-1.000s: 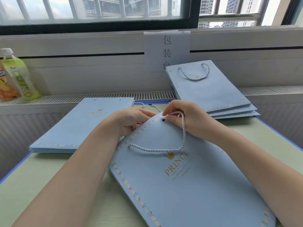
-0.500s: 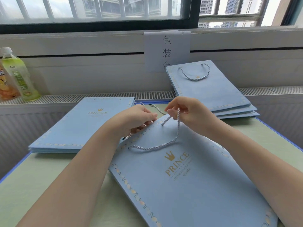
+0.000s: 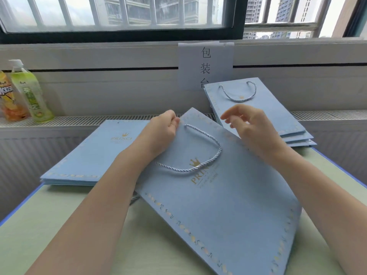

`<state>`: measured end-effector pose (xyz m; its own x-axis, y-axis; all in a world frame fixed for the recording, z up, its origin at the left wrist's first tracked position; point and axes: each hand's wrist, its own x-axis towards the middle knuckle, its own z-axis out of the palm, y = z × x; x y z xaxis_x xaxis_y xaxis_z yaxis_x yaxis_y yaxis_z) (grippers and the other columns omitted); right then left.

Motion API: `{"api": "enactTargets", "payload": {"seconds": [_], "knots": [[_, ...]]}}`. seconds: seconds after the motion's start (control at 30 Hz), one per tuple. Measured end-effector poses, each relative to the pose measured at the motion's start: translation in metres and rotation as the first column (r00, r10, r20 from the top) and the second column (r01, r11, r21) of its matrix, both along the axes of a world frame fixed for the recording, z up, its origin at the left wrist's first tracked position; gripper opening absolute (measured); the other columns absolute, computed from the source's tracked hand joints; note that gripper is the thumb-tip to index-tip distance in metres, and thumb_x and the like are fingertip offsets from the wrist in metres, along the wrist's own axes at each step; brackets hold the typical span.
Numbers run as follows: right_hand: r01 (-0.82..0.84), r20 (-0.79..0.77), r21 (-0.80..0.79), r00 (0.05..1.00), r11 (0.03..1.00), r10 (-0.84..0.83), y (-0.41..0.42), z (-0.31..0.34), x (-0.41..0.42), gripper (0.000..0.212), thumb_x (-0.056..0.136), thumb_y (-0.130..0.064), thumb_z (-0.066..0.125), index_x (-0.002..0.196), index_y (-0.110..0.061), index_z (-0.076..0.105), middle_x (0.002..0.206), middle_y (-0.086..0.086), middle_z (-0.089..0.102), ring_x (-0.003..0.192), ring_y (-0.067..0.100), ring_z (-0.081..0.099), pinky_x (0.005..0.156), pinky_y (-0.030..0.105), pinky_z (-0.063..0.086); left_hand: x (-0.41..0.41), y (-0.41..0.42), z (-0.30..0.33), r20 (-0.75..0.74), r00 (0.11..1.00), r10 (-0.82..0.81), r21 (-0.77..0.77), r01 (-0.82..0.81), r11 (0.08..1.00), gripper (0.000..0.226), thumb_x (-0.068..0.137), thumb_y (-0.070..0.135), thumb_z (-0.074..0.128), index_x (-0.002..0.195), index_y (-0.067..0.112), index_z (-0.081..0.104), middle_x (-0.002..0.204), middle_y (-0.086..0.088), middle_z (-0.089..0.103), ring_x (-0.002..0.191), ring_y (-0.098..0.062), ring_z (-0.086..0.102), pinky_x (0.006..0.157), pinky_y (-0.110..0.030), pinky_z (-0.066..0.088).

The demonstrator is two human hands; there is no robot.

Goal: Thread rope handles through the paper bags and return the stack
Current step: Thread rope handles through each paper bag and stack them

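Pale green tabletop with a blue edge (image 3: pixel 59 225) up front, flat light-blue paper bag with gold print (image 3: pixel 228 205) lying tilted on it, twisted grey-blue rope handle (image 3: pixel 200 167) looped across. Left hand (image 3: pixel 160 133) pinches the bag's top edge; right hand (image 3: pixel 250 126) hovers loose, holding nothing. Farther back: unthreaded blue bag stack (image 3: pixel 93 155) left, finished bag stack with handles (image 3: pixel 258 116) right, green and orange drink bottles (image 3: pixel 31 94) on the white radiator ledge (image 3: pixel 79 121) under the window.

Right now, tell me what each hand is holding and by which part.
The left hand grips the front paper bag at its top edge, beside the rope handle. The right hand hovers above it with loose fingers, holding nothing.
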<state>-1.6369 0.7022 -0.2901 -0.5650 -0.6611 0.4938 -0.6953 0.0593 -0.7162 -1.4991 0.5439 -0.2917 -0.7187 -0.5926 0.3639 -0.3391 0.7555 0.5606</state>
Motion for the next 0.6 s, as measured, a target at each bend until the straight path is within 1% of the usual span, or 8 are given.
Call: {"api": "enactTargets", "payload": {"seconds": [0.03,0.1,0.17,0.27,0.33,0.4,0.5,0.6], "knots": [[0.002,0.002,0.14,1.0,0.99,-0.002,0.002,0.001,-0.004,0.012,0.095,-0.027,0.049,0.095,-0.025,0.061,0.095,-0.008,0.062,0.085,0.008,0.056,0.069,0.018,0.044,0.002,-0.001,0.001,-0.048,0.997,0.052,-0.084,-0.056,0.995,0.028,0.101,0.025,0.035,0.077,0.012,0.038,0.066,-0.001,0.044,0.071,-0.03,0.045,0.061,-0.033,0.029],[-0.043,0.028,0.433,0.999,0.9,0.035,0.009,0.003,-0.011,0.037,0.087,-0.056,0.05,0.107,-0.026,0.056,0.104,-0.007,0.061,0.092,0.009,0.059,0.075,0.026,0.044,0.006,-0.002,0.002,-0.136,0.98,0.146,-0.21,-0.173,0.962,0.026,0.102,0.028,0.032,0.081,0.012,0.035,0.074,-0.006,0.049,0.078,-0.035,0.048,0.065,-0.037,0.032],[-0.102,0.067,0.563,0.995,0.82,0.078,0.017,0.006,-0.015,0.051,0.082,-0.062,0.052,0.098,-0.014,0.06,0.09,0.0,0.064,0.079,0.016,0.062,0.073,0.032,0.045,0.008,-0.002,0.002,-0.172,0.956,0.238,-0.284,-0.279,0.917,0.023,0.102,0.029,0.031,0.088,0.011,0.039,0.081,-0.011,0.055,0.082,-0.039,0.051,0.066,-0.038,0.032],[-0.179,0.16,0.46,0.98,0.869,0.117,0.021,0.012,-0.02,0.051,0.088,-0.049,0.057,0.091,0.002,0.058,0.078,0.006,0.056,0.067,0.016,0.051,0.065,0.031,0.039,0.007,-0.006,-0.002,-0.181,0.944,0.276,-0.294,-0.32,0.901,0.029,0.1,0.034,0.038,0.099,0.008,0.048,0.096,-0.011,0.063,0.093,-0.036,0.054,0.072,-0.038,0.034],[-0.11,0.187,0.35,0.981,0.93,0.046,0.022,0.013,-0.021,0.044,0.09,-0.041,0.058,0.09,0.003,0.06,0.076,0.006,0.056,0.066,0.016,0.051,0.063,0.03,0.039,0.005,-0.008,-0.005,-0.161,0.94,0.302,-0.325,-0.339,0.883,0.035,0.097,0.04,0.042,0.109,0.009,0.051,0.109,-0.009,0.06,0.106,-0.032,0.048,0.08,-0.04,0.035],[-0.058,0.32,0.205,0.947,0.977,-0.011,0.021,0.012,-0.023,0.033,0.091,-0.035,0.059,0.089,-0.002,0.065,0.077,0.007,0.065,0.063,0.018,0.058,0.061,0.03,0.047,0.003,-0.008,-0.008,-0.086,0.92,0.382,-0.308,-0.389,0.868,0.044,0.095,0.045,0.044,0.123,0.011,0.046,0.123,-0.01,0.051,0.118,-0.032,0.04,0.09,-0.043,0.034],[-0.08,0.546,0.025,0.836,0.996,0.053,0.021,0.018,-0.023,0.02,0.093,-0.026,0.057,0.089,-0.008,0.065,0.08,0.008,0.069,0.055,0.013,0.064,0.051,0.021,0.053,-0.002,-0.002,-0.007,-0.022,0.926,0.376,0.017,-0.376,0.926,0.058,0.094,0.046,0.047,0.137,0.01,0.031,0.138,-0.013,0.038,0.127,-0.033,0.034,0.097,-0.044,0.032],[-0.165,0.705,-0.162,0.67,0.973,0.231,0.021,0.025,-0.023,0.023,0.095,-0.026,0.049,0.09,-0.011,0.065,0.08,0.008,0.069,0.053,0.01,0.066,0.048,0.018,0.051,-0.01,0.003,-0.01,-0.131,0.967,0.217,0.338,-0.162,0.927,0.05,0.096,0.04,0.048,0.136,0.012,0.037,0.141,-0.01,0.042,0.127,-0.027,0.043,0.099,-0.033,0.034]]}}
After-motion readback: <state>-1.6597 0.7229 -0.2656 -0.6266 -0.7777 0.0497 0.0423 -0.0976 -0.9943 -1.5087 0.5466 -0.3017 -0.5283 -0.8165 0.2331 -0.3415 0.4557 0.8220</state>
